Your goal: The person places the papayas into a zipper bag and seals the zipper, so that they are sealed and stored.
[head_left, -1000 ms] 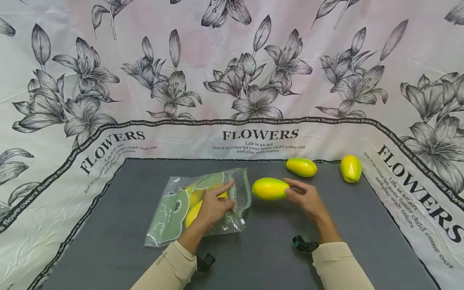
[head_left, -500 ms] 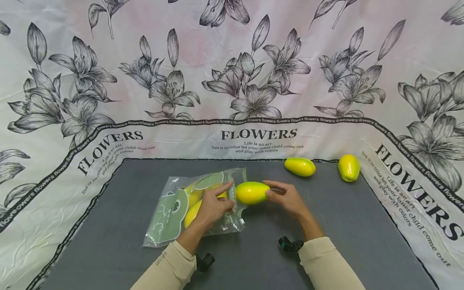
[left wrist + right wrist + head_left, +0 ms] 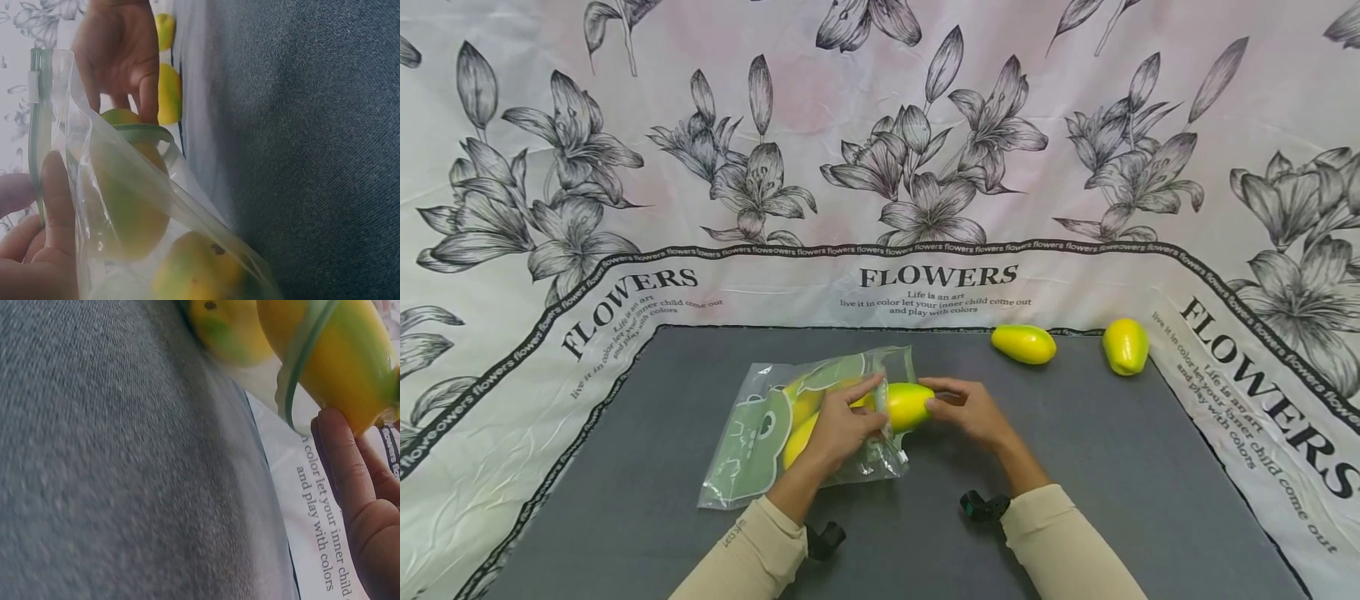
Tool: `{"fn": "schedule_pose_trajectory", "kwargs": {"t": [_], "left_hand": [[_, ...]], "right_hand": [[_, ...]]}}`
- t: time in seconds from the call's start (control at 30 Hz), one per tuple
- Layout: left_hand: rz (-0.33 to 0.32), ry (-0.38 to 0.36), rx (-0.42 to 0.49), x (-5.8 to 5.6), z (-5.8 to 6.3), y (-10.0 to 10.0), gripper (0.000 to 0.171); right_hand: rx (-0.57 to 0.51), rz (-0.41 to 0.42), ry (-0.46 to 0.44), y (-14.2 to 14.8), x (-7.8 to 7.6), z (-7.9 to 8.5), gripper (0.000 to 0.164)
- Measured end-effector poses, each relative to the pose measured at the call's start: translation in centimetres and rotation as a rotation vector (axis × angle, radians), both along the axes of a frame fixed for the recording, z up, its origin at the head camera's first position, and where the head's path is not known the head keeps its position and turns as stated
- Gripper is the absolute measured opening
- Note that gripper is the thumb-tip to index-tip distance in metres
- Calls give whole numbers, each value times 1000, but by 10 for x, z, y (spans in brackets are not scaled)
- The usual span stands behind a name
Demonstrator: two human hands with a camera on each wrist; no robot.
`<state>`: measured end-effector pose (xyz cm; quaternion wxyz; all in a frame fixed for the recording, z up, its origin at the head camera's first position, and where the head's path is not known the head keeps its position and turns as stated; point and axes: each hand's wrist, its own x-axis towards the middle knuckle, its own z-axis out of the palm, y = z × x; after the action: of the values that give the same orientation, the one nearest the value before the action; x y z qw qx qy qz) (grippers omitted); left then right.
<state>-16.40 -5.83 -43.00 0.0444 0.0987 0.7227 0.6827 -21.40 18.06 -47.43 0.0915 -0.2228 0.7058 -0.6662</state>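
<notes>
A clear zip bag (image 3: 737, 467) with a green printed pattern lies on the grey table, its mouth facing right. My left hand (image 3: 842, 429) pinches the bag's edge at the mouth, its thumb and fingers on either side of the zip strip (image 3: 37, 144). Several yellow-green mangoes are inside the bag; one mango (image 3: 197, 269) shows through the plastic. With the fingertips of my right hand (image 3: 973, 412) I hold another mango (image 3: 910, 406) by its right end. Its left part is inside the bag mouth, and the green rim (image 3: 306, 356) crosses over it.
Two more mangoes rest at the back right: one mango (image 3: 1024, 344) on its side by the table's rear edge, another mango (image 3: 1126, 347) near the right corner. A flower-printed cloth (image 3: 940, 287) rises behind the table (image 3: 625, 467).
My right hand has moved left with the mango, from beside the bag to partly inside its mouth. The left hand and the bag stay in place.
</notes>
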Motion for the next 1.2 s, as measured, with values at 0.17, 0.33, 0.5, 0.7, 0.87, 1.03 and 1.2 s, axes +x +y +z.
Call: {"fn": "schedule_pose_trajectory", "kwargs": {"t": [0.17,0.33,0.5,0.7,0.87,1.03,1.2], "left_hand": [[-10,-10,6,0,-1,0,63],[-16,-1,11,-1,1,-1,63],[-15,8,11,-1,2,0,62],[-15,25,1,0,4,0,61],[-29,30,11,0,5,0,61],[-26,25,17,0,6,0,62],[-19,15,36,3,11,2,61]], "right_hand": [[25,30,33,-8,2,2,39],[37,50,42,-11,2,2,38],[74,76,61,-15,1,4,34],[135,83,100,-19,3,7,34],[170,92,135,-22,3,7,34],[198,130,144,-28,2,6,35],[162,152,116,-35,11,24,31]]}}
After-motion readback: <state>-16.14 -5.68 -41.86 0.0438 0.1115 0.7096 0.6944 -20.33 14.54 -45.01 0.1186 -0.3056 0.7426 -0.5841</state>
